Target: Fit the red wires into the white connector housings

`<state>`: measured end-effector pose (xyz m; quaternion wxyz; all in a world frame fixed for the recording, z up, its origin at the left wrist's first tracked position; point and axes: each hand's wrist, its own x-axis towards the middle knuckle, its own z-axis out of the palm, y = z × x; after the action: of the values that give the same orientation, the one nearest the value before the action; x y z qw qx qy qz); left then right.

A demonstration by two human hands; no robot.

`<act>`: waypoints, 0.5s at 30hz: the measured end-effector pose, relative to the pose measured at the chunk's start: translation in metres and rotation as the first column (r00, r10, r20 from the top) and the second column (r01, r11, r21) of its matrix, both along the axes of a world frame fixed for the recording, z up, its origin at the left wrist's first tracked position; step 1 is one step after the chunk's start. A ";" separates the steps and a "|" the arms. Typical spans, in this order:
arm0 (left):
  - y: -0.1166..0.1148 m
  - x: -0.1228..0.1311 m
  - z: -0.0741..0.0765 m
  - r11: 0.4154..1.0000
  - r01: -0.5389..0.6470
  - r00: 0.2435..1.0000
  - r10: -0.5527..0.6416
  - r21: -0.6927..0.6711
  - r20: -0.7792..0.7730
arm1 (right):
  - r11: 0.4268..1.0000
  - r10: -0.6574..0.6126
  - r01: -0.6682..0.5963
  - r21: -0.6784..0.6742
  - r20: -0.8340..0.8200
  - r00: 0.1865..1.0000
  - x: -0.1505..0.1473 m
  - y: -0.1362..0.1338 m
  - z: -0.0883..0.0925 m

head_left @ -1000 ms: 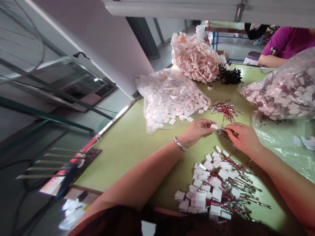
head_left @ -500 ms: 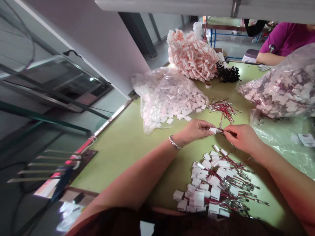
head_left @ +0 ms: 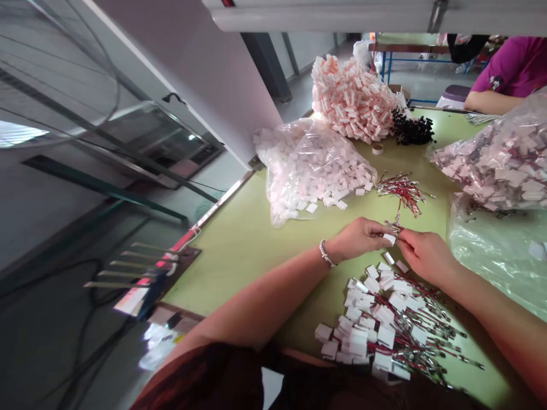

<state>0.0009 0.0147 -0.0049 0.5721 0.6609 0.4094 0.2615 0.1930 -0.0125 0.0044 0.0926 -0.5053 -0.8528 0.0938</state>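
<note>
My left hand point(head_left: 359, 239) pinches a small white plastic connector point(head_left: 389, 239) between thumb and fingers. My right hand point(head_left: 425, 255) meets it from the right, gripping a red wire with metal terminals point(head_left: 395, 226) at the connector. Both hands hover above the green table point(head_left: 239, 245). Just below them lies a pile of finished white connectors with red wires point(head_left: 384, 322). A small bundle of loose red wires point(head_left: 401, 189) lies just beyond the hands.
An open clear bag of white connectors point(head_left: 311, 168) lies at centre. Behind it stand a pink-white connector heap point(head_left: 352, 99), black parts point(head_left: 412, 130) and a tape roll point(head_left: 378, 149). Bagged assemblies point(head_left: 499, 165) lie right. Another person's arm point(head_left: 487, 102) rests at the far edge.
The camera view shifted, so everything sits a little right and lower. My hands have drawn closer together, with the wire end now at the connector.
</note>
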 end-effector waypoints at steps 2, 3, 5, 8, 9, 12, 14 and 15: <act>-0.001 -0.001 -0.002 0.999 -0.003 1.000 0.003 -0.048 0.000 | 1.000 -0.009 0.008 -0.021 -0.032 0.999 -0.001 0.000 0.001; -0.001 -0.002 -0.002 0.997 0.001 1.000 -0.001 -0.071 0.007 | 1.000 -0.011 0.010 -0.025 -0.049 0.999 -0.002 -0.001 0.002; 0.000 -0.004 0.002 0.997 0.026 0.999 -0.024 -0.073 0.023 | 0.999 -0.024 0.020 -0.041 -0.096 0.995 -0.002 -0.002 0.006; 0.006 -0.014 0.017 0.983 0.171 0.984 -0.166 0.066 -0.067 | 0.994 -0.020 0.004 -0.112 -0.145 0.989 -0.005 -0.007 0.013; 0.010 -0.020 0.023 0.972 0.201 0.970 -0.181 0.123 -0.160 | 0.989 0.011 -0.031 -0.143 -0.143 0.990 -0.007 -0.009 0.015; 0.023 -0.041 0.033 0.934 -0.083 0.811 0.265 0.347 -0.522 | 0.957 0.150 -0.185 -0.222 -0.163 0.975 -0.008 -0.013 0.022; 0.032 -0.052 0.030 0.829 -0.211 0.554 0.537 0.517 -0.636 | 0.950 0.168 -0.217 -0.225 -0.217 0.961 -0.005 -0.009 0.024; 0.035 -0.055 0.025 0.797 -0.217 0.453 0.594 0.564 -0.665 | 0.963 0.131 -0.179 -0.201 -0.229 0.965 -0.002 -0.004 0.024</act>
<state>-0.0541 0.0501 0.0201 0.0855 0.6841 0.7117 0.1347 0.1914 -0.0170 0.0285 0.1198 -0.4308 -0.8593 0.2484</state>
